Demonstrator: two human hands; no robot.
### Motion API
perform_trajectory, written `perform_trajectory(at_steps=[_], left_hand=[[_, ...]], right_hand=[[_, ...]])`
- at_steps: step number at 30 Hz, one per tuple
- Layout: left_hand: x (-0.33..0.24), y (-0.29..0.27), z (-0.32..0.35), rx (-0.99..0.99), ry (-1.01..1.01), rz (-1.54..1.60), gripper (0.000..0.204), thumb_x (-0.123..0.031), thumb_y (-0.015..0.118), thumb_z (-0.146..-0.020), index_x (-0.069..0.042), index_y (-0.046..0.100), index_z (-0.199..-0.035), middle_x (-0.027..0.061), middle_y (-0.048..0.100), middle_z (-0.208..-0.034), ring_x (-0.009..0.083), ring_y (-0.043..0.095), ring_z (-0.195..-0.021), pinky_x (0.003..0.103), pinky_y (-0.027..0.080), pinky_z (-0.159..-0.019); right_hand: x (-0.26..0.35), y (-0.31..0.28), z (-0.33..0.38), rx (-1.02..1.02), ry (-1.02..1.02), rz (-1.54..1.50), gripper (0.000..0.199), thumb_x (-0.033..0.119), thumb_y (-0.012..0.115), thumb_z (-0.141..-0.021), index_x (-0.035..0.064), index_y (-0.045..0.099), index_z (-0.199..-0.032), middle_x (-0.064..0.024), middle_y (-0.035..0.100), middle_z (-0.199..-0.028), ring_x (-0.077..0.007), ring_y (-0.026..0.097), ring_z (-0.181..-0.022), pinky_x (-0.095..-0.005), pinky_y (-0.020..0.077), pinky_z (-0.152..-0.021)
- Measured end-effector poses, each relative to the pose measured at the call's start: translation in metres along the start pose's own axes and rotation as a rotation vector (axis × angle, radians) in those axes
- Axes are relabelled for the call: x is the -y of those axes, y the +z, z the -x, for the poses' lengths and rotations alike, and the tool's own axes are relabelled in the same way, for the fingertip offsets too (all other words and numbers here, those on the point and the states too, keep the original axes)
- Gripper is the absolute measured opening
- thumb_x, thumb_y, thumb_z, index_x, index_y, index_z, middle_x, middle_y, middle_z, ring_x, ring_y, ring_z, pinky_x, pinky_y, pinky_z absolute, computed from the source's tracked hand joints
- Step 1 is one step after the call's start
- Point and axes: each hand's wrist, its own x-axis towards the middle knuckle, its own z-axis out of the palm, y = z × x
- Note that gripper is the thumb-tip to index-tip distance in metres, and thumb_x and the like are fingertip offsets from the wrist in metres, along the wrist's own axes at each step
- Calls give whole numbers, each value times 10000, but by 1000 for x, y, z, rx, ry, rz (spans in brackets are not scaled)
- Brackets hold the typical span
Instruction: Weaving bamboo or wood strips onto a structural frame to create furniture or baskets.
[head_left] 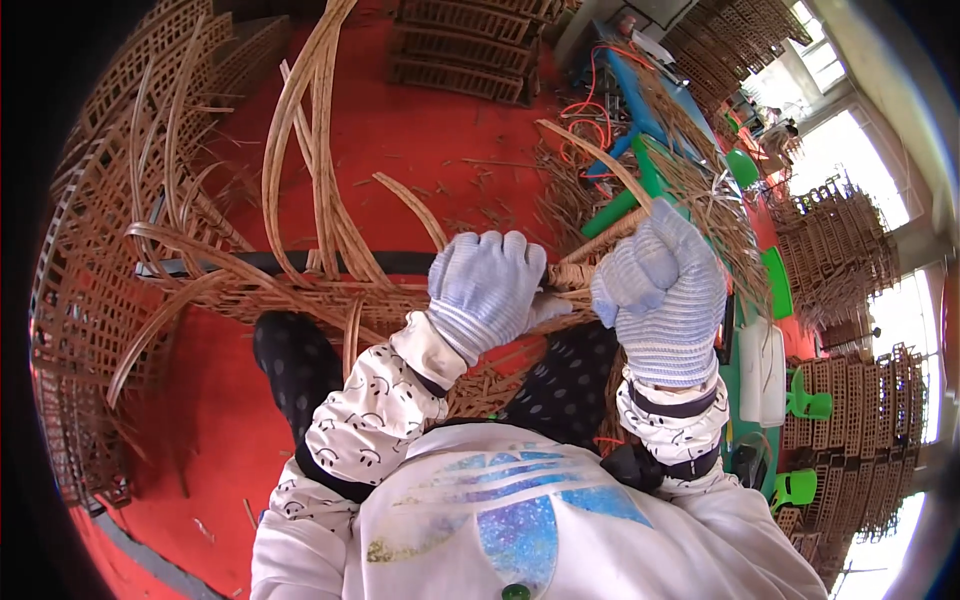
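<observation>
- While the woven panel (pixel 285 302) lies across the person's lap, over the dark spotted trousers (pixel 300 365), a dark bar (pixel 405 263) runs along its far edge.
- Left hand (pixel 485 290): gloved, fingers curled tight over the panel's far edge, thumb reaching toward the right hand.
- Right hand (pixel 662 285): gloved and closed in a fist, just beside the left; a pale strip (pixel 598 154) seems to run into its top, though the fingers hide the grip itself.
- Judged by its open lattice, the panel should be light, fairly stiff along the bar and springier in the mesh; the barred edge looks the firmest place to take hold.
- Strips look thin, bendy and dry, likely to split if kinked; knitted gloves should give some grip, best close to the weave.
- Long loose strips (pixel 322 150) arch up from the panel's left part and could snag a sleeve.
- Offcuts (pixel 485 390) lie between the legs; beyond the right hand, a blue table (pixel 640 90) and orange cable (pixel 600 125) crowd that side.
</observation>
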Motion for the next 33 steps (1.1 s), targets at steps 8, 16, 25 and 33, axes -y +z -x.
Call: perform_trajectory(at_steps=[8,16,25,33], left_hand=[[-1,2,3,-102,9,35,437,-518,652,-660,-103,517,-653,33,483,-605,186,515,-562,337,392,-528],[-4,-6,3,-141,-57,98,501,-445,701,-631,-64,572,-929,39,505,-615,194,540,-585,331,416,-549],[5,-24,-32,491,-158,291,383,-132,601,-701,-160,566,-1082,79,593,-982,276,600,-859,399,503,-701],[45,-4,-44,691,-36,612,398,-147,655,-641,-67,611,-1028,130,635,-918,300,614,-837,358,489,-740]], right_hand=[[-3,19,-23,-64,-7,238,445,252,404,-930,179,284,-507,29,247,-392,-123,260,-302,-286,259,-318],[-21,9,-93,-151,319,164,399,272,477,-870,201,284,-528,52,227,-412,-112,221,-309,-270,184,-320],[-85,-39,-144,7,786,411,308,305,484,-858,142,420,-605,25,332,-467,-127,312,-363,-311,271,-353],[-45,-61,-85,294,-260,1305,392,386,508,-850,42,552,-1032,-183,607,-935,-364,581,-886,-417,458,-786]])
